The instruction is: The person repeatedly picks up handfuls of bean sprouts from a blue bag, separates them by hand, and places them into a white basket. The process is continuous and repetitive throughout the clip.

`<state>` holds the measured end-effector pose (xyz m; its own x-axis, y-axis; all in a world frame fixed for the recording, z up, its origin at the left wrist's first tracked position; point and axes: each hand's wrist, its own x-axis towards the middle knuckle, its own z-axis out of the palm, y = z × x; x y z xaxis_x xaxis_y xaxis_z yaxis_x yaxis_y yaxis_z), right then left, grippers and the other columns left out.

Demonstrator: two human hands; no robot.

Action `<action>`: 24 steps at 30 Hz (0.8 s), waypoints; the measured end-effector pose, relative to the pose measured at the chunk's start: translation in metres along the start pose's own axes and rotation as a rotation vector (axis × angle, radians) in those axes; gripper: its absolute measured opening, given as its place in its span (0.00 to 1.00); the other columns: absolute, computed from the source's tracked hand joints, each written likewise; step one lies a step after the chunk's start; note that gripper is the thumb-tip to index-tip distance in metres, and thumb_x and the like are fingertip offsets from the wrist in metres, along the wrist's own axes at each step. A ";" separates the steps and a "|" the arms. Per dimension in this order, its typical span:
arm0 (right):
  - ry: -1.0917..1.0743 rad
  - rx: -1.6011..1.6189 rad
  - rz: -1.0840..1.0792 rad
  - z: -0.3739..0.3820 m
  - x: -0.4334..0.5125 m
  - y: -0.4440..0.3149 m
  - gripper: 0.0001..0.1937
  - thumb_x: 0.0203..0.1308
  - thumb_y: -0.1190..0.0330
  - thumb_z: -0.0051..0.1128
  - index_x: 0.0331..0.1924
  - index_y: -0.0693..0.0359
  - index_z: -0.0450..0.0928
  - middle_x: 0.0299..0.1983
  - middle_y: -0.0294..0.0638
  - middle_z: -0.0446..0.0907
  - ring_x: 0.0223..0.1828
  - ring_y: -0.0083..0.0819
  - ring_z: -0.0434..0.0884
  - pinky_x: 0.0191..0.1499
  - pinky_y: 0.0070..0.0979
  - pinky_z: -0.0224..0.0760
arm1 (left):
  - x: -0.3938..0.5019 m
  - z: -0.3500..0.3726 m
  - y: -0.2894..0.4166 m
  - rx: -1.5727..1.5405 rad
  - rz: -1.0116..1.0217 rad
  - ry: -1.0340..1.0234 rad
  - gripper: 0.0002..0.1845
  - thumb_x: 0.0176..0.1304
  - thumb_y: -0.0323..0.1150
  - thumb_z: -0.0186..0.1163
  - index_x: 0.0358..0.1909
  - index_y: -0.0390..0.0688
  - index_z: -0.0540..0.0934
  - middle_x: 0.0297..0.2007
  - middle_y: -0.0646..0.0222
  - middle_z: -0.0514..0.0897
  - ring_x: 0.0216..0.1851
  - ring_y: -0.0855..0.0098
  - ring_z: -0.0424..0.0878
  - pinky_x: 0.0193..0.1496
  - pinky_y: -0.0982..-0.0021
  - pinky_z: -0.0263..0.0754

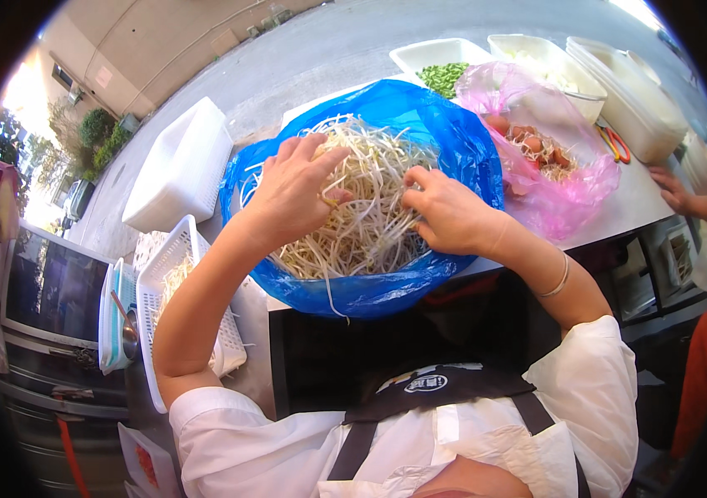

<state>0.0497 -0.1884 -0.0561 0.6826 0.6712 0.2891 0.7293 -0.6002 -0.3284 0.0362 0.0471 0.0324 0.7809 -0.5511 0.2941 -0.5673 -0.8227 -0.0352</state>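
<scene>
A large heap of bean sprouts [359, 218] fills a blue plastic bag [366, 295] that lies spread wide on the table in front of me. My left hand [303, 180] rests on the upper left of the heap, fingers apart, thumb among the sprouts. At the heap's right side, my right hand [443, 211] has its fingers curled at the sprouts; whether they grip any is hard to tell. A white perforated plastic basket [148, 299] holding some sprouts stands left of the bag, partly behind my left forearm.
A pink plastic bag [590, 193] with eggshells and sprout scraps lies to the right, near orange-handled scissors [616, 144]. Behind stand white tubs, one with chopped greens [443, 78]. Stacked white baskets [173, 168] are at left. Another person's hand [671, 188] touches the table's right edge.
</scene>
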 end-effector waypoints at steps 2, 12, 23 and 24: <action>0.115 0.024 -0.044 0.001 -0.009 0.006 0.17 0.43 0.78 0.60 0.43 0.64 0.76 0.51 0.51 0.70 0.50 0.51 0.73 0.55 0.38 0.68 | -0.013 -0.014 0.007 0.031 0.076 0.047 0.30 0.50 0.33 0.68 0.59 0.48 0.74 0.60 0.56 0.70 0.63 0.50 0.62 0.60 0.51 0.61; 0.239 0.099 -0.078 0.003 -0.016 0.003 0.09 0.48 0.75 0.59 0.36 0.64 0.77 0.40 0.49 0.74 0.43 0.47 0.77 0.46 0.37 0.73 | -0.065 -0.011 0.031 -0.112 0.356 -0.389 0.16 0.41 0.17 0.60 0.36 0.41 0.83 0.40 0.66 0.76 0.47 0.61 0.72 0.45 0.66 0.74; 0.296 0.220 0.096 -0.011 -0.017 0.022 0.11 0.46 0.78 0.60 0.37 0.66 0.76 0.36 0.50 0.75 0.36 0.44 0.78 0.40 0.34 0.71 | 0.003 -0.035 -0.013 -0.235 -0.201 0.051 0.11 0.60 0.30 0.59 0.42 0.35 0.80 0.38 0.52 0.83 0.40 0.55 0.81 0.45 0.64 0.75; 0.317 0.203 0.111 -0.011 -0.015 0.022 0.15 0.45 0.78 0.60 0.41 0.65 0.76 0.39 0.50 0.74 0.37 0.45 0.77 0.41 0.34 0.71 | 0.015 -0.028 -0.016 -0.176 -0.219 0.017 0.15 0.60 0.33 0.60 0.47 0.37 0.80 0.41 0.52 0.83 0.43 0.54 0.81 0.47 0.63 0.74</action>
<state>0.0562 -0.2163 -0.0582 0.7603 0.4202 0.4954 0.6481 -0.5416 -0.5353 0.0499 0.0561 0.0638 0.8864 -0.3588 0.2924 -0.4230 -0.8846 0.1966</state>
